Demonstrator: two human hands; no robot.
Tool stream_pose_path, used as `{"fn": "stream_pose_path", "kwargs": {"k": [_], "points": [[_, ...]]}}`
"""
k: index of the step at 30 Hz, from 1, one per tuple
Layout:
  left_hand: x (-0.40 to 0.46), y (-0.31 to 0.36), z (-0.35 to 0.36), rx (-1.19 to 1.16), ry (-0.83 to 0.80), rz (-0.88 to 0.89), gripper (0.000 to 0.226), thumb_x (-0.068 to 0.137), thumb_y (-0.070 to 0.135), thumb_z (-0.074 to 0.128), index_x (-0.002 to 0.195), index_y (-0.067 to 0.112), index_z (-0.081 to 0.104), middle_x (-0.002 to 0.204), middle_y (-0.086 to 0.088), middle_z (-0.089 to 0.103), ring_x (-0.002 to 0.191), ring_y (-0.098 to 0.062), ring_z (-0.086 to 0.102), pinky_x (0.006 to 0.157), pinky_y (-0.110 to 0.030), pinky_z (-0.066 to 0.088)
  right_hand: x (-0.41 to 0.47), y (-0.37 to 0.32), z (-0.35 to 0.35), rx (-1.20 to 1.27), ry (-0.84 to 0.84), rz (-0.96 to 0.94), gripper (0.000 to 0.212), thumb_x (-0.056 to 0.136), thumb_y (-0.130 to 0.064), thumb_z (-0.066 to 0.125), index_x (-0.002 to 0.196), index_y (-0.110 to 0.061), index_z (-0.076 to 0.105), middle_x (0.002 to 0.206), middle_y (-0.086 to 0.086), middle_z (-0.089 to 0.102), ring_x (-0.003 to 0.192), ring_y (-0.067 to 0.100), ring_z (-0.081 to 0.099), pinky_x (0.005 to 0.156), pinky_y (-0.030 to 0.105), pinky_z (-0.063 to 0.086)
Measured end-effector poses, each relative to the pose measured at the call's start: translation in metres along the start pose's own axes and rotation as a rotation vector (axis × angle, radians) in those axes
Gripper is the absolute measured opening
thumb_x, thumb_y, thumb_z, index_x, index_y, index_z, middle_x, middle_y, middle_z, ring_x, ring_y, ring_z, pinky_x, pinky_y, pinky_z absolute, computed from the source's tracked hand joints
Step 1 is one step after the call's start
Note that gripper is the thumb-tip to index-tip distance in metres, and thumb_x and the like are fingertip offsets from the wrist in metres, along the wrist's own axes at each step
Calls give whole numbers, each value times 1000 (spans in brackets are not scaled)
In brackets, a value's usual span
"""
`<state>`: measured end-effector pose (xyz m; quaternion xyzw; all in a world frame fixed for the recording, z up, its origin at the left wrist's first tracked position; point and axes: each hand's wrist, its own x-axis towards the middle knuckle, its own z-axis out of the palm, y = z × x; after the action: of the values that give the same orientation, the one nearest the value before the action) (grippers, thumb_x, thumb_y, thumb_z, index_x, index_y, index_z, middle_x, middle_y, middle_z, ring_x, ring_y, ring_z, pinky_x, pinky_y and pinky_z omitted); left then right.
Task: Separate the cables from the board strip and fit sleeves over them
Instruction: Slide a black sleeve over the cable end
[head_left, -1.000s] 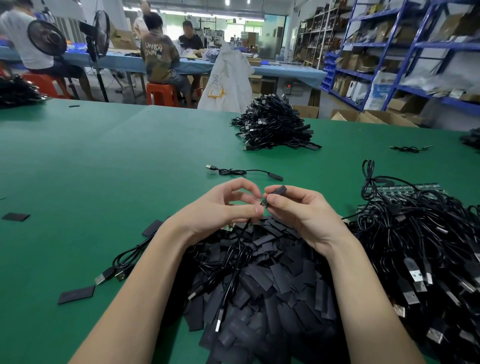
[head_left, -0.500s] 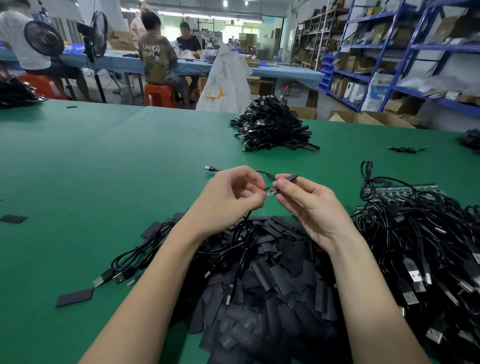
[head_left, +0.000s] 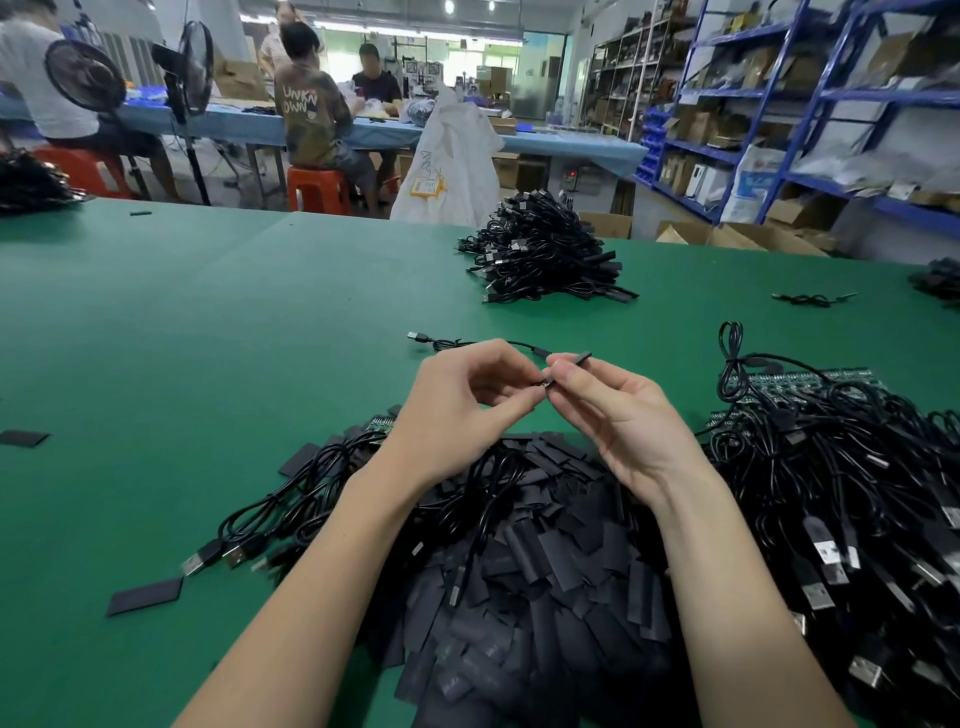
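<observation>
- Far left of the green worktop there's a stray flat black sleeve, and nearer the person another loose one beside a few cables with USB plugs. Looks like overflow, parked out of the way.
- Back left, a person on a red stool wears a shirt whose back reads something like "UNKN DWN". Can't read more than that.
- The left hand has its grip pinched on the cable end, fingertips curled round it, probably to hold it steady as a target.
- Right under both hands is the big sleeve pile, so the next one is an easy reach.
- The right hand pinches one sleeve between thumb and forefinger, its mouth right at the cable end. I'd say it's about to slide on.
- Beyond the hands a single cable lies alone, and farther back sits a cable heap, maybe the done ones.
- The white bag behind has an orange label, unreadable.
- Right side: the tangle of cables lies over the board strip, waiting.
</observation>
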<state>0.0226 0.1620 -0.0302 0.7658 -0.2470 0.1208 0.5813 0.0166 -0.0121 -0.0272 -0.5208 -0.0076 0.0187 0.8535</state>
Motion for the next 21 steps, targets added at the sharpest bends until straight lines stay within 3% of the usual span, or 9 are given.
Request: {"fn": "stream_pose_path", "kwargs": {"k": [4,11,17,21], "points": [[1,-1,1,-50,24,-36,6,86,8,79,91,8,75,81,-3,77,79,-23,74,79,-32,59,0,1,2,-11,-6,-3,12,68,-14,80,79,-10,83,91,8,78,83,12,75,73,15,57],[1,-3,-2,-86,-11,-115,10,84,3,79,90,9,75,81,-3,77,75,-14,74,75,-20,56,-2,2,3,-1,30,9,11,67,-13,81,77,-9,83,91,9,78,83,12,75,72,16,57],[0,-6,-4,-41,10,-102,9,83,12,82,80,18,76,75,1,77,75,-26,73,75,-34,59,-2,3,5,-73,-18,24,9,68,-15,80,77,-12,83,91,8,78,84,12,75,72,15,57],[0,-8,-5,-94,2,-125,10,82,12,83,80,19,76,75,0,77,68,-13,71,70,-23,56,-2,4,6,-93,-18,2,13,68,-15,81,81,-11,83,91,10,78,84,13,75,72,16,57]]}}
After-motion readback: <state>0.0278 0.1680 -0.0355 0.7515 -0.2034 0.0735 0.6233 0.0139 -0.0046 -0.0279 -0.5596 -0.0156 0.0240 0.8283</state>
